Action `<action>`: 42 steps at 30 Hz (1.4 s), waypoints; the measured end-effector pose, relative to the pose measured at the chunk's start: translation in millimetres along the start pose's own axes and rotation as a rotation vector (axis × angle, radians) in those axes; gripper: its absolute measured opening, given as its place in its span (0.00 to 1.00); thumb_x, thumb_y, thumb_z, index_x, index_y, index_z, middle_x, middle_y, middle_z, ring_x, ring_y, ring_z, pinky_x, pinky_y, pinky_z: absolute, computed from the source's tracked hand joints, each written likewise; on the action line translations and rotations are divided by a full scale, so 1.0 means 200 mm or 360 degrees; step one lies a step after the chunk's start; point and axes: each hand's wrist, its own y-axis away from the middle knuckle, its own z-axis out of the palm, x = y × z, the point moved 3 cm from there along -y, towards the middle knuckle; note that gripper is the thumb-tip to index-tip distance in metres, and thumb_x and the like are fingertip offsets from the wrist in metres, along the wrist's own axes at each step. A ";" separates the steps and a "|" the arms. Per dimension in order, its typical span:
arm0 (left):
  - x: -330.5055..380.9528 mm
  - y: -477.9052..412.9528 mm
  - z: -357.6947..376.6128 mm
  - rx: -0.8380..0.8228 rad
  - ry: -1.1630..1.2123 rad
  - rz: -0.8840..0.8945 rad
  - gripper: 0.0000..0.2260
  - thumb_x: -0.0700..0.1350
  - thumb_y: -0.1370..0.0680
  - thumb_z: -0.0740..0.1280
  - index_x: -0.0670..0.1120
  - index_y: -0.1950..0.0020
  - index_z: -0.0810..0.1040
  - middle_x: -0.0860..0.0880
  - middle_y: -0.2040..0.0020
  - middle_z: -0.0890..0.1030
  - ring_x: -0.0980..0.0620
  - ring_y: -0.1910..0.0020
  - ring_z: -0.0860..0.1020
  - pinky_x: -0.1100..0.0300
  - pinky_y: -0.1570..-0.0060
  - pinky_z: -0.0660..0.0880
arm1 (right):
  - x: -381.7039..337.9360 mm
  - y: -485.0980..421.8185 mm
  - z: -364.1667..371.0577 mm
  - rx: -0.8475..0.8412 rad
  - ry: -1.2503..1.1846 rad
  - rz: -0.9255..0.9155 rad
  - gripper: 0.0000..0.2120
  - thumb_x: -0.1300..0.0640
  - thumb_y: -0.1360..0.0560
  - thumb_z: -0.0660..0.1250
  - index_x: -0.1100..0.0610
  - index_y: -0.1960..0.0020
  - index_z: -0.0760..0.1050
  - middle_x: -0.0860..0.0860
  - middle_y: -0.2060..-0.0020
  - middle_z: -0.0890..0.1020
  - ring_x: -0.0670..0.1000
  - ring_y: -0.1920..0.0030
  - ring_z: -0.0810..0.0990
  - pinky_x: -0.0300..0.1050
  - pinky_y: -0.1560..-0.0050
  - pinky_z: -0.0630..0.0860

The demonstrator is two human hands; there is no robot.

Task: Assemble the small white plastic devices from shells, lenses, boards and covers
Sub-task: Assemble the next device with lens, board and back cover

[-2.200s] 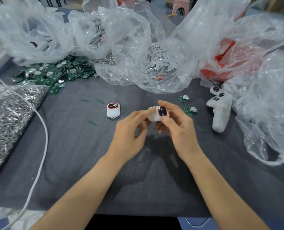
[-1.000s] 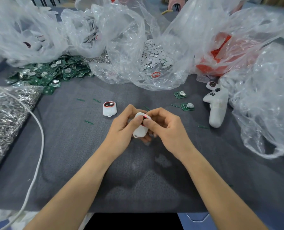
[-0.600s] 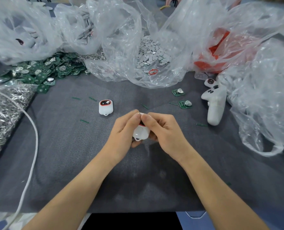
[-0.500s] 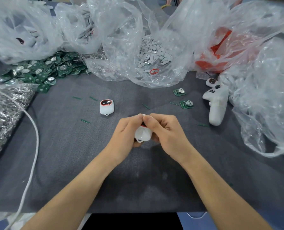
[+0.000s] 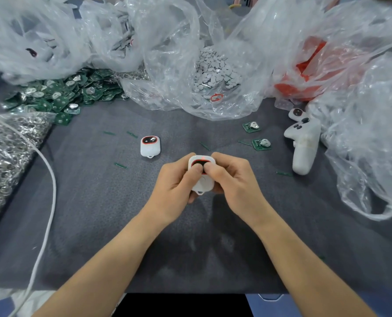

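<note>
Both my hands hold one small white device (image 5: 203, 182) above the middle of the grey mat. My left hand (image 5: 175, 183) grips its left side and my right hand (image 5: 232, 179) grips its right side. Both thumbs press on the dark, red-rimmed lens at its top. A small loop sticks out at its lower end. A second white device (image 5: 150, 146) with the same red-rimmed lens lies flat on the mat to the upper left, apart from my hands.
Two green boards (image 5: 251, 127) (image 5: 261, 143) lie to the upper right. A white controller-shaped object (image 5: 303, 146) lies at the right. A heap of green boards (image 5: 60, 94), bags of white discs (image 5: 213, 74), metal rings (image 5: 5, 147) and a white cable (image 5: 49, 202) surround the mat.
The device has turned in my hands so its lens faces up, and both thumbs now press on the lens. My hands sit slightly farther from me.
</note>
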 end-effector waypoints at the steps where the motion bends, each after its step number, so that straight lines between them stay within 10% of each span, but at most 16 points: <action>1: 0.00 0.00 0.00 0.0000 -0.0011 -0.0016 0.11 0.54 0.24 0.58 0.60 0.57 0.81 0.54 0.68 0.75 0.52 0.75 0.70 0.64 0.78 0.66 | 0.00 0.00 0.00 0.0020 0.0049 -0.0006 0.17 0.57 0.26 0.61 0.72 0.62 0.70 0.67 0.69 0.68 0.63 0.69 0.67 0.59 0.69 0.68; 14: -0.01 0.00 -0.01 0.0022 0.0045 -0.0020 0.11 0.52 0.26 0.59 0.55 0.59 0.81 0.53 0.71 0.73 0.56 0.78 0.68 0.65 0.79 0.64 | 0.02 0.00 0.01 -0.0074 0.0031 -0.0017 0.12 0.57 0.25 0.61 0.61 0.66 0.73 0.46 0.73 0.70 0.43 0.72 0.68 0.34 0.71 0.65; 42: -0.03 -0.01 -0.01 -0.0034 0.0099 -0.0069 0.11 0.53 0.26 0.59 0.57 0.54 0.81 0.49 0.68 0.77 0.50 0.74 0.70 0.63 0.77 0.66 | 0.00 0.00 -0.01 -0.0007 0.0005 -0.0022 0.12 0.57 0.25 0.62 0.59 0.66 0.74 0.46 0.75 0.71 0.42 0.73 0.69 0.33 0.72 0.66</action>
